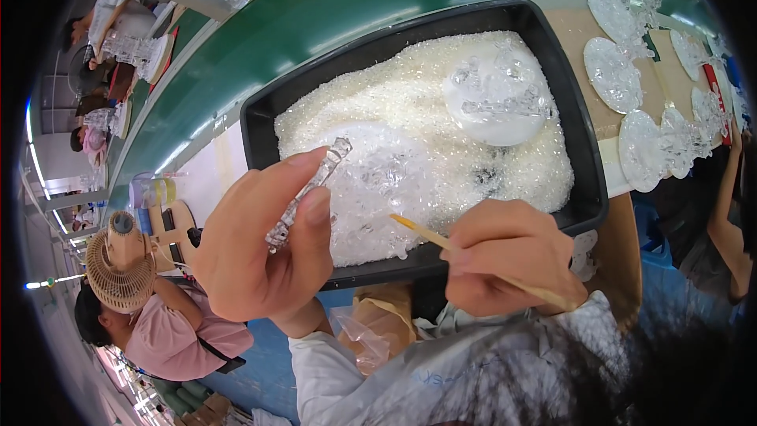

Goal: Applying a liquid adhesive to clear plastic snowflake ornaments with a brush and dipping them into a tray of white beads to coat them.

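Note:
My left hand point(260, 241) pinches a slim, clear, ridged piece point(337, 151) between thumb and fingertips, holding it at a slant above the tray. In my closed right hand point(509, 252) is a thin, light-coloured brush point(426, 233), its yellowish tip pointing left toward that piece but apart from it. Below both hands lies a black tray point(587, 150) filled with glittering clear grains point(363, 91). A round white base point(505, 136) carrying clear parts sits on the grains at the far right. Closer in, a second round whitish base point(378, 189) with clear parts is partly covered by my left hand.
Several clear models on round bases point(611, 75) stand on the board at the right. A green belt point(347, 28) runs behind the tray. A fan point(120, 264) and a person in pink point(185, 327) are at the left; another person's arm point(729, 221) shows at the right.

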Available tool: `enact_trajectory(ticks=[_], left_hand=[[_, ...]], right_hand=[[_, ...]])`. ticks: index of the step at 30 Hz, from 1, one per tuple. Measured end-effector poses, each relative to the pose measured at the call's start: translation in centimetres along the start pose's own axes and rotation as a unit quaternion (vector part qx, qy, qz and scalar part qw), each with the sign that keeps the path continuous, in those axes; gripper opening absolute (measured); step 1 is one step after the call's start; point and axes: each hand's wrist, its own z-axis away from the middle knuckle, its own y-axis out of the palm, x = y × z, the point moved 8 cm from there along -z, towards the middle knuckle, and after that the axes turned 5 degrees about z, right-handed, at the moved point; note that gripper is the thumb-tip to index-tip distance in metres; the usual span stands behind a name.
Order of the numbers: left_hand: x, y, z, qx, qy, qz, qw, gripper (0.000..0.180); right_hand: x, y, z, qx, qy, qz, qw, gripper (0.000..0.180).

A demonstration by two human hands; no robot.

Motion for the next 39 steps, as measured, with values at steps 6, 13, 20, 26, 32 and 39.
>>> enact_trajectory(ticks=[6,13,20,26,32,39], left_hand=[[0.1,-0.1,0.1,-0.004,0.001,0.004,1.0,0.015],[0.2,-0.1,-0.3,0.02,-0.015,0.008,1.0,0.016],[0.7,-0.6,0.5,0.009,0.009,0.042,0.999,0.019],[0.9,-0.6,0.4,0.025,0.033,0.074,0.996,0.021],[0.7,-0.3,0.3,0.042,0.054,0.082,0.994,0.022],[0.7,-0.4,0.4,0.048,0.037,0.062,0.996,0.022]], right_hand=[[-0.1,0.5,-0.4,0.041,0.006,-0.002,0.999,0.024],[-0.2,-0.5,0.1,-0.011,0.004,-0.004,1.0,0.014],[0.1,-0.2,-0.1,0.016,-0.02,-0.021,0.999,0.022],[0.5,0.0,-0.5,0.036,-0.047,-0.024,0.998,0.024],[0.6,0.2,-0.6,0.069,-0.04,-0.009,0.997,0.025],[0.5,0.5,-0.2,0.054,-0.044,0.008,0.998,0.025]])
